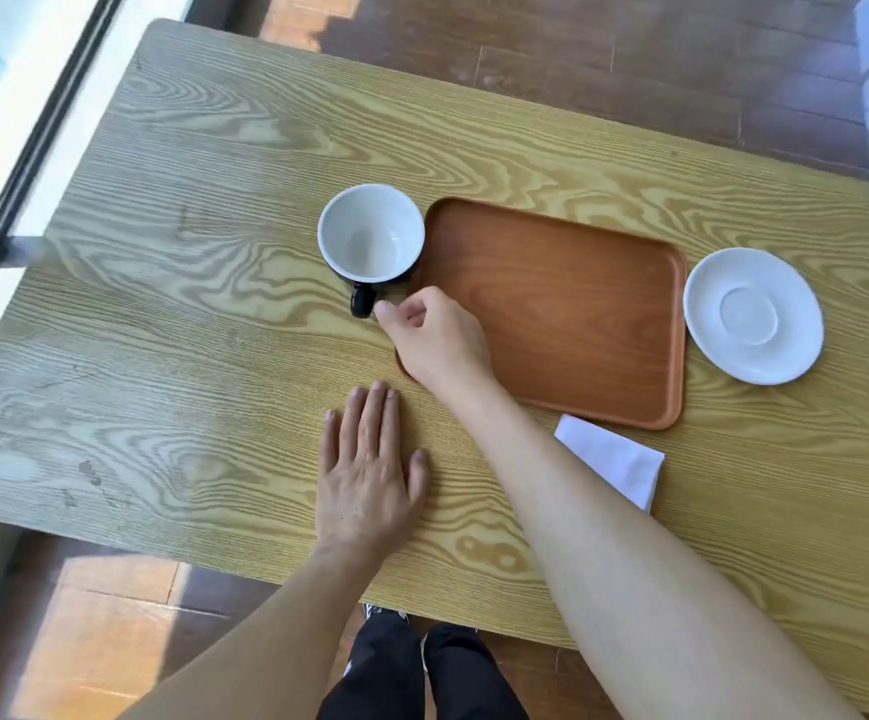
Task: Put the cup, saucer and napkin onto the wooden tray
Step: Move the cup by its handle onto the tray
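Note:
A cup (371, 232), white inside and black outside, stands upright on the table just left of the wooden tray (567, 309), its black handle pointing toward me. My right hand (437, 337) hovers over the tray's near left corner, fingers curled, thumb and forefinger tips right beside the handle with nothing held. My left hand (367, 470) lies flat on the table, fingers spread, nearer to me. A white saucer (754, 315) sits on the table right of the tray. A folded white napkin (614, 459) lies below the tray's near edge, partly hidden by my right forearm.
The light wood-grain table (188, 304) spreads wide to the left of the cup. Its near edge runs above my legs and a dark wooden floor. A window frame borders the far left.

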